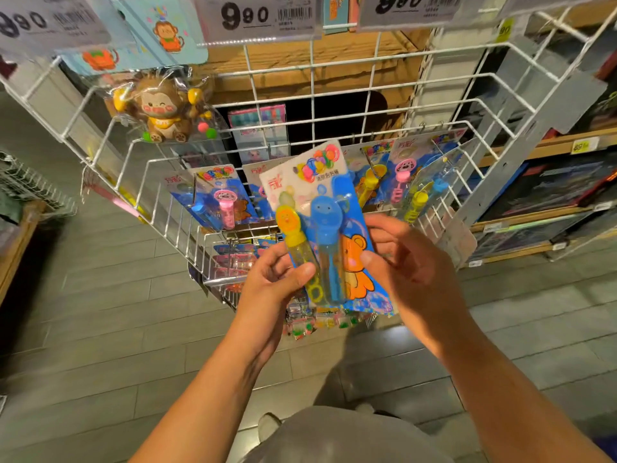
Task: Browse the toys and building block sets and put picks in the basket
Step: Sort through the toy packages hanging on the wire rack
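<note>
shop aisle, white wire rack (334, 95) of carded toys. bubble wand pack (329, 235) in front of rack, left hand (277, 279) and right hand (407, 262) both pinching it. shopping basket unseen; pick likely still under inspection, not deposited.

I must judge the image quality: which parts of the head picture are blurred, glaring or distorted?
Head view: the price tags at the top are soft; the wire rack bows from the wide lens; glare on the monkey toy wrapper; the floor at left is smeared; the bubble pack is fairly sharp.
</note>
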